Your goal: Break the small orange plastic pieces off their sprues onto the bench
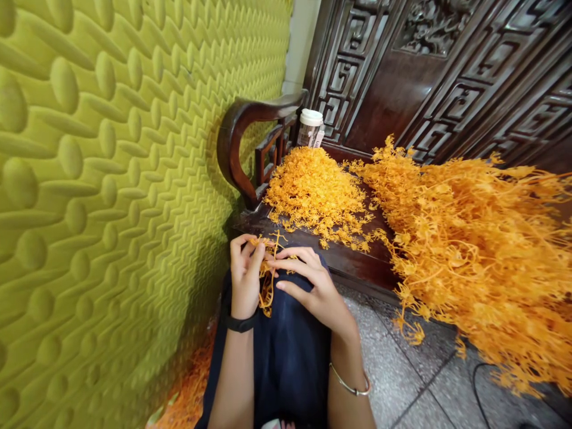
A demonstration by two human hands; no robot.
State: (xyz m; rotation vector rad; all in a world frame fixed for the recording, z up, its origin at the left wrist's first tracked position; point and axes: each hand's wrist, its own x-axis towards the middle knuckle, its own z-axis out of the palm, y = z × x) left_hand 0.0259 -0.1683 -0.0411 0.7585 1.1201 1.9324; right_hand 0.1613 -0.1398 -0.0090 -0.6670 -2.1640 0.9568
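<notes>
Over my lap, my left hand (pixel 245 271) is closed in a pinch on an orange plastic flower sprig (pixel 267 292), whose thin stems hang down and stick up past the fingertips. My right hand (pixel 313 283) comes in from the other side, its fingers stretched out to the sprig and its thumb held apart below them. Bits of orange show around the right fingers; whether they are gripped there is hard to make out. Beyond my knees, a heap of small orange plastic flower pieces (pixel 319 190) lies on a dark wooden bench (pixel 366 262).
A large bundle of orange plastic sprigs (pixel 482 250) spills over the bench edge at right. Behind the heap stands a clear jar with a white lid (pixel 310 126), beside the curved armrest (pixel 232 140). A yellow-green textured wall (pixel 111 179) rises close on the left. More orange pieces (pixel 187 387) lie below left.
</notes>
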